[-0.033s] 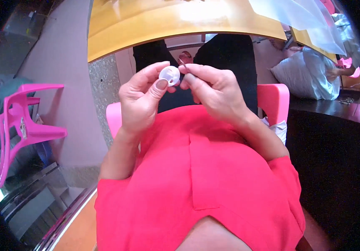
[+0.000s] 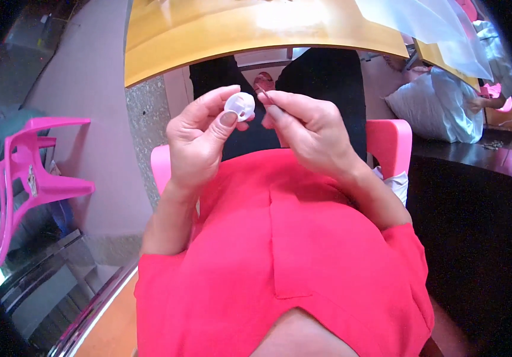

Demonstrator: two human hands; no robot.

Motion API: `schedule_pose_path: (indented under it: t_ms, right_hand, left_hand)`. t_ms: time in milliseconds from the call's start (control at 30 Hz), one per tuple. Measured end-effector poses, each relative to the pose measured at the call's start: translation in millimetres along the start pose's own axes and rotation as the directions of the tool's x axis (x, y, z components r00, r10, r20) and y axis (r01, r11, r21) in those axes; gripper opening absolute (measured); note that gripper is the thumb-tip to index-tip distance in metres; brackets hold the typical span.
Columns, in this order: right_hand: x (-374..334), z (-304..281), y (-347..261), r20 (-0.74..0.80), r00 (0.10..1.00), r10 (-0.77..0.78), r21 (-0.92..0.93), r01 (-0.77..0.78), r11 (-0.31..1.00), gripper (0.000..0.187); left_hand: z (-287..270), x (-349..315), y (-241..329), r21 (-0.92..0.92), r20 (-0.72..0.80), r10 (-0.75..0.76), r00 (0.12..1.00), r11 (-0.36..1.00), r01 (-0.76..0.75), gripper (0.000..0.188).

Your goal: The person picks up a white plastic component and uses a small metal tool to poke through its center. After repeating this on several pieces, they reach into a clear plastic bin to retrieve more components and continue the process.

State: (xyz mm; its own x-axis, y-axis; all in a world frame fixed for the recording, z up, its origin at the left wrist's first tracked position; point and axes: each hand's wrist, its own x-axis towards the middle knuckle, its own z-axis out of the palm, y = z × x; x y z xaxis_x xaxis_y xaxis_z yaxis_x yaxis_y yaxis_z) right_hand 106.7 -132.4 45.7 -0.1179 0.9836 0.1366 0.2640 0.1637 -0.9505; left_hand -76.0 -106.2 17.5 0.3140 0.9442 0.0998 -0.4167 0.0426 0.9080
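My left hand [image 2: 199,131] pinches a small round white plastic piece [image 2: 241,105] between thumb and fingers. That piece has a hollow face with openings and raised bits inside. My right hand [image 2: 312,128] is closed on a thin, pointed dark tool [image 2: 264,94], its tip slanting up and to the left. The tool's tip is a little to the right of the white piece, and a narrow gap shows between them. Both hands are held over my lap, in front of the table edge. The tool's exact kind is too small to tell.
Ahead is a yellow tabletop [image 2: 208,35] with a translucent plastic sheet [image 2: 428,30] hanging at its right. A pink plastic stool [image 2: 48,184] stands on the left. Far right, a large white sack [image 2: 431,107] lies near another person's arm [image 2: 488,101].
My right hand and the thin tool have shifted slightly right, away from the white piece. My left hand has moved slightly left and turned the piece a little.
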Motion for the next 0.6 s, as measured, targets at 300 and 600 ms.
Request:
schedule_pose_path:
  t_ms: [300,600]
  right_hand:
    - [-8.9,0.4,1.3,0.167,0.943,-0.287,-0.275,0.324,0.905,0.032]
    - [-8.5,1.6,0.6,0.171,0.949,-0.264,-0.301,0.305,0.903,0.024]
  left_hand:
    - [-4.5,0.3,-0.6,0.023,0.081,0.032,0.996,0.999,-0.034,0.032]
    - [-4.1,-0.3,-0.3,-0.011,0.086,0.003,0.996,1.0,-0.003,0.031]
